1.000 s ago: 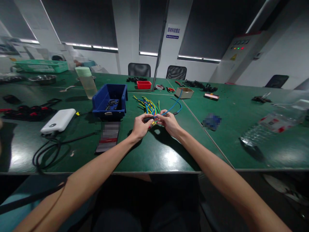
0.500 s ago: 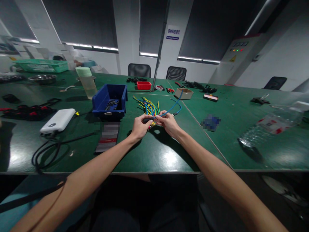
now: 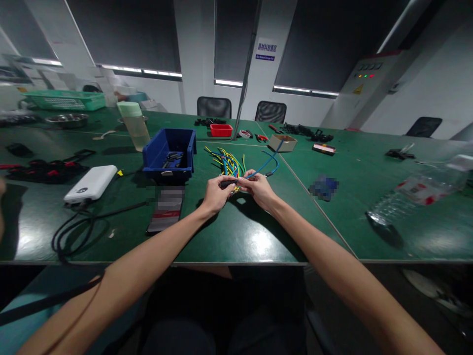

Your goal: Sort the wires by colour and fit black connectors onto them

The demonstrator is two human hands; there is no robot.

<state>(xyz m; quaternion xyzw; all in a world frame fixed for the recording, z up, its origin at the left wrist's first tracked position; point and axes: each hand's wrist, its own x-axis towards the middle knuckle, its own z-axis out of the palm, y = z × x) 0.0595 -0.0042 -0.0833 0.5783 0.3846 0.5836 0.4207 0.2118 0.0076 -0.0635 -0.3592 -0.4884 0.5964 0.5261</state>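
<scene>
My left hand (image 3: pixel 217 194) is closed on a small black connector piece (image 3: pixel 226 184), pinched between thumb and fingers. Close beside it, my right hand (image 3: pixel 259 189) pinches a blue wire (image 3: pixel 263 166), which curves up and away to the right. The two hands almost meet, and the wire's end at the connector is too small to make out. Just beyond them lies a bundle of yellow, green, blue and red wires (image 3: pixel 229 161) on the green table. A dark tip (image 3: pixel 269 174) shows on a loop of blue wire right of my right hand.
Left of the hands stand a blue bin (image 3: pixel 169 171) with black parts and a phone-like slab (image 3: pixel 166 209). Further left are a white power bank (image 3: pixel 92 183) with a black cable and an upright bottle (image 3: pixel 135 129). A small carton (image 3: pixel 283 143) and red tray (image 3: pixel 220 130) sit beyond; a plastic bottle (image 3: pixel 417 192) lies right.
Both hands keep nearly the same hold on the connector piece and blue wire. The whole view has shifted very slightly.
</scene>
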